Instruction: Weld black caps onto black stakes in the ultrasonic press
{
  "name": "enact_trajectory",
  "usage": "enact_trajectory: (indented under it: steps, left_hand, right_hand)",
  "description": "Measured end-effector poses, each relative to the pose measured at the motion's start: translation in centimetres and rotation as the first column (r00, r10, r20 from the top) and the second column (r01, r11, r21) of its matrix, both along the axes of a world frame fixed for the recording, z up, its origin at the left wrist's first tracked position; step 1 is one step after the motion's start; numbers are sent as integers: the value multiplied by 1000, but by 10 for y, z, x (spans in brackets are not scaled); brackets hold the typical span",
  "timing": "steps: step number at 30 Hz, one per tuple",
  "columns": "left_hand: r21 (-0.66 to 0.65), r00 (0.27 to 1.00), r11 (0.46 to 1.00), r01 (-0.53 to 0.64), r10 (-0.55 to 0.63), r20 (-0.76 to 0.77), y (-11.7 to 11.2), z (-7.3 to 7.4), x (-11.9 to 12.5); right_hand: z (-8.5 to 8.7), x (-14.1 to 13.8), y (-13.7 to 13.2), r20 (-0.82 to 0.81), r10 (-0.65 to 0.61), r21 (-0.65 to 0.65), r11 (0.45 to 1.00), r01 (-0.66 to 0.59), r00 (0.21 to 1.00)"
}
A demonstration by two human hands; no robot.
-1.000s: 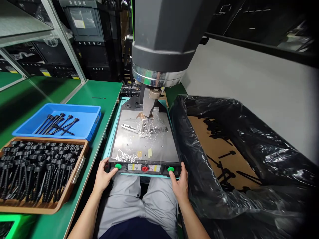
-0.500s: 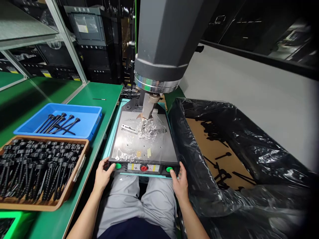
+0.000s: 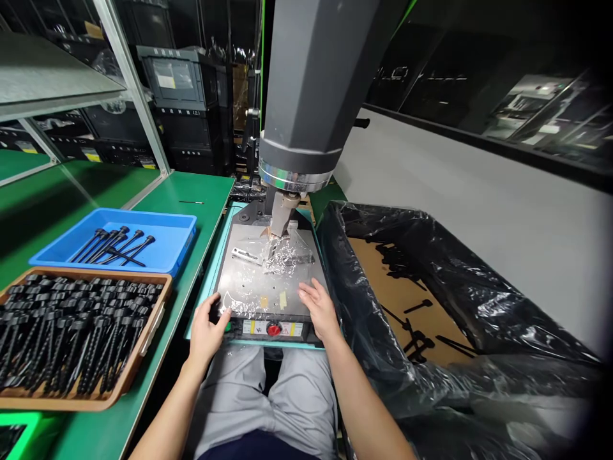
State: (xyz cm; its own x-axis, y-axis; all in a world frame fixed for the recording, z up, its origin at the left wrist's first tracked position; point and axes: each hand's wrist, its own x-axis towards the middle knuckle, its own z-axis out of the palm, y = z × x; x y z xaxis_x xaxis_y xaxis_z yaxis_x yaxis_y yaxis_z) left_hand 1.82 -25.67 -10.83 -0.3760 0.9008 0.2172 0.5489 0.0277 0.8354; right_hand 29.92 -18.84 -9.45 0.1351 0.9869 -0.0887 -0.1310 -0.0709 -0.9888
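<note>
My left hand point(image 3: 209, 329) is at the front left corner of the machine's metal plate point(image 3: 249, 287), fingers apart and nothing held, close to a green button point(image 3: 227, 326). Over the plate's front right part reaches my right hand point(image 3: 320, 309), open and holding nothing; the right green button is hidden behind it. Under the tapered tool head point(image 3: 284, 211) lies a small fixture point(image 3: 292, 257) wrapped in clear film. A slotted metal bracket point(image 3: 246, 255) sits to its left. A red button point(image 3: 274, 328) shows in the middle of the front panel.
On the green bench at left are a blue tray point(image 3: 179, 243) with several black long-stemmed parts and a brown tray point(image 3: 115, 401) packed with more. A bin lined with black plastic point(image 3: 364, 306) stands at right, with similar parts on cardboard. The dark machine column point(image 3: 306, 83) hangs overhead.
Both hands have come off the green buttons. My right hand has moved forward and inward over the plate; my left has risen slightly at its corner. The camera view has shifted a little.
</note>
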Motion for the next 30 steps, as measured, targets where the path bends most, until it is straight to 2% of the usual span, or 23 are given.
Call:
enact_trajectory:
  steps: [4, 11, 18, 21, 25, 30]
  left_hand:
    - [3, 997, 998, 55, -55, -58, 4, 1, 2]
    - [28, 997, 996, 80, -79, -14, 2, -6, 1]
    - [-20, 987, 999, -37, 39, 157, -14, -11, -5]
    - [-3, 947, 994, -111, 107, 302, -25, -17, -4]
    - [42, 873, 991, -125, 90, 479, -42, -24, 0]
    - [4, 848, 988, -153, 130, 514, -64, -23, 7]
  right_hand:
    - [6, -1, 2, -76, 46, -90, 995, -53, 996]
    - [4, 0, -7, -102, 31, -67, 997, -38, 994]
    - [-4, -1, -18, -47, 0, -45, 999, -2, 999]
    - [-8, -2, -29, -10, 1, -69, 998, -1, 1000]
    - [-13, -3, -46, 25, 4, -98, 995, -2, 1000]
    - [-23, -4, -65, 12, -12, -148, 989, 13, 1000]
